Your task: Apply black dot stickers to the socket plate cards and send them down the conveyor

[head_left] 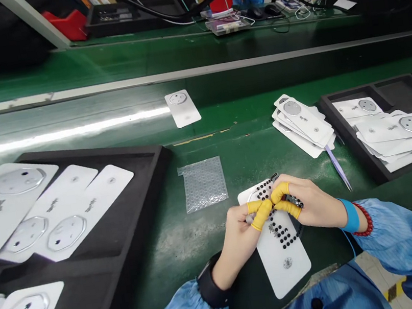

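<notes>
Tray: black foam tray (150, 194) of white printed cards.
Left hand (234, 240): yellow-capped fingers (261, 215) pinched narrow, hold unclear.
Card: white black-dotted card (287, 271) beneath both hands, long axis pointing away (its small print unreadable).
Right hand (315, 200): fingers narrowly pinching a black dotted strip (294, 201).

White card (285, 271) is patterned with black dots. Yellow finger cots (261, 216) are worn on both hands. Blue sleeve (408, 243) is marked with fine pinstripes. Turquoise wristband (350, 215) and red bead bracelet (365, 218) are seen at right wrist, black wrist strap (209, 284) at left. Green bench (191, 265) is scuffed grey. Black foam tray (129, 186) is stacked with white cards, each marked by a silver-grey octagon (18, 181). Black-and-yellow striped tape (394, 289) is seen on the floor.
</notes>
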Demonstrator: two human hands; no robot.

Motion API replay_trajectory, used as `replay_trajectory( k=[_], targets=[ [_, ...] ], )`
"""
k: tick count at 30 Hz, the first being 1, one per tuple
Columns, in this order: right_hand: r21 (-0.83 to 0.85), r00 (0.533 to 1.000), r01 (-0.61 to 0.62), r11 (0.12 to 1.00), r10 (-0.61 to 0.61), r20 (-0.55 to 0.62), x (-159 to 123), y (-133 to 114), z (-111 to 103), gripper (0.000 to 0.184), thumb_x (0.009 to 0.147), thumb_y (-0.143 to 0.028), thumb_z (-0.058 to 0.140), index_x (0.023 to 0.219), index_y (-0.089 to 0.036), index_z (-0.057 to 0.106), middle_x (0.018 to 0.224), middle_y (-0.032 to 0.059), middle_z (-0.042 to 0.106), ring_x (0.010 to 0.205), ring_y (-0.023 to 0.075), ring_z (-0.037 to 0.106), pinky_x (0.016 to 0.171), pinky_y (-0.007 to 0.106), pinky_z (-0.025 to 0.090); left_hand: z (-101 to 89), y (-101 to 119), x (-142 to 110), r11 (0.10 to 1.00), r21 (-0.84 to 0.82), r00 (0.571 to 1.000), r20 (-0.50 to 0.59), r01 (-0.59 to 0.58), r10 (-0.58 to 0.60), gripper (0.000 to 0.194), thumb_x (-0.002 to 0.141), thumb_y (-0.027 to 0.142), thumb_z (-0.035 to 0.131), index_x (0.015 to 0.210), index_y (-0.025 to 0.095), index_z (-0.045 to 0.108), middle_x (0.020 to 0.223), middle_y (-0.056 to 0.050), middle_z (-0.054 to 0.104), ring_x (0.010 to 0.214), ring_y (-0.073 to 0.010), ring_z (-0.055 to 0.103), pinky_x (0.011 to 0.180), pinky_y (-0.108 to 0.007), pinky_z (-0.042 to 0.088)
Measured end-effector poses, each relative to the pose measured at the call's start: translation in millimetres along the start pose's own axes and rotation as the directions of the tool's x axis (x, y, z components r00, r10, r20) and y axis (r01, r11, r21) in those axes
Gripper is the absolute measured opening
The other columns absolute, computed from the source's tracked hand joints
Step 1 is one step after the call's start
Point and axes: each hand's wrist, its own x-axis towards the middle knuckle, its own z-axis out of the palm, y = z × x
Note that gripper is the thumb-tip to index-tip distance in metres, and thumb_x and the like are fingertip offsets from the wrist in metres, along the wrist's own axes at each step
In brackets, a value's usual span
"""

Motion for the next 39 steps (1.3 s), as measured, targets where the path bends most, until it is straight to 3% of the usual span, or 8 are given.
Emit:
replay_trajectory(
  k=[3, 9, 14, 19, 27, 34, 39],
  targets=[
    [-0.027, 1.0, 0.024, 0.999, -0.024, 0.01, -1, 4, 3, 0.011, 0.091, -0.007, 0.049, 0.094, -0.017, 0.053, 0.094, 0.0102, 0.058, 0.085, 0.0189, 0.058, 0.073, 0.032, 0.053, 0.1, -1, 2, 1.0, -0.017, 1.0, -0.009, 0.022, -0.022, 0.03, 0.079, 0.037, 0.069, 0.062, 0.013, 0.076, 0.059, -0.004, 0.068, 0.052, -0.012, 0.051, 0.05, -0.021, 0.042],
    [0.035, 0.996, 0.013, 0.999, -0.01, -0.091, -3, 5, 5, 0.009, 0.093, -0.014, 0.056, 0.1, -0.019, 0.058, 0.099, 0.008, 0.06, 0.088, 0.0175, 0.062, 0.077, 0.03, 0.055, -1.7, 0, 2, 0.999, -0.024, 0.999, 0.007, 0.033, -0.033, 0.026, 0.077, 0.034, 0.07, 0.063, 0.013, 0.076, 0.056, -0.002, 0.065, 0.05, -0.0102, 0.047, 0.048, -0.02, 0.038],
    [-0.103, 0.997, 0.079, 0.992, -0.081, -0.014, -3, 3, 2, 0.015, 0.091, -0.007, 0.047, 0.099, -0.018, 0.054, 0.1, 0.0106, 0.057, 0.088, 0.0192, 0.059, 0.075, 0.032, 0.055, -1.7, 1, 2, 0.999, -0.012, 0.999, 0.012, 0.047, -0.047, 0.028, 0.076, 0.035, 0.07, 0.06, 0.013, 0.074, 0.052, 0.0, 0.06, 0.049, -0.0098, 0.043, 0.049, -0.021, 0.036],
    [-0.075, 0.998, 0.045, 0.996, -0.042, 0.044, -1, 5, 3, 0.014, 0.089, -0.007, 0.048, 0.094, -0.02, 0.048, 0.096, 0.0092, 0.054, 0.085, 0.0187, 0.056, 0.073, 0.031, 0.055, -1.0, 0, 2, 0.998, -0.013, 0.998, 0.01, 0.068, -0.068, 0.031, 0.076, 0.038, 0.071, 0.057, 0.013, 0.072, 0.051, 0.0, 0.059, 0.048, -0.01, 0.043, 0.048, -0.021, 0.035],
    [-0.062, 0.993, 0.055, 0.997, -0.061, -0.102, -4, 7, 7, 0.017, 0.094, -0.012, 0.051, 0.109, -0.019, 0.055, 0.104, 0.0103, 0.058, 0.095, 0.0188, 0.061, 0.081, 0.032, 0.057, -2.0, 4, 3, 0.997, -0.029, 0.998, -0.001, 0.065, -0.065, 0.033, 0.075, 0.045, 0.073, 0.061, 0.015, 0.076, 0.057, -0.002, 0.067, 0.05, -0.0119, 0.05, 0.05, -0.023, 0.042],
    [-0.23, 0.965, 0.16, 0.96, -0.201, -0.166, -9, 10, 13, 0.02, 0.09, -0.006, 0.052, 0.107, -0.016, 0.058, 0.101, 0.0123, 0.064, 0.089, 0.0189, 0.065, 0.073, 0.03, 0.06, -1.9, 4, 4, 0.993, -0.06, 0.994, -0.001, 0.105, -0.105, 0.041, 0.076, 0.048, 0.071, 0.052, 0.014, 0.067, 0.051, 0.0, 0.06, 0.047, -0.0099, 0.043, 0.047, -0.022, 0.038],
    [-0.243, 0.974, 0.172, 0.955, -0.202, -0.103, -8, 12, 12, 0.022, 0.089, -0.005, 0.048, 0.106, -0.016, 0.056, 0.101, 0.0131, 0.064, 0.089, 0.0203, 0.065, 0.072, 0.033, 0.06, -0.5, 2, 4, 0.989, -0.057, 0.99, -0.012, 0.138, -0.139, 0.043, 0.074, 0.048, 0.072, 0.049, 0.014, 0.063, 0.047, 0.001, 0.054, 0.046, -0.0088, 0.04, 0.047, -0.022, 0.035]
  ],
)
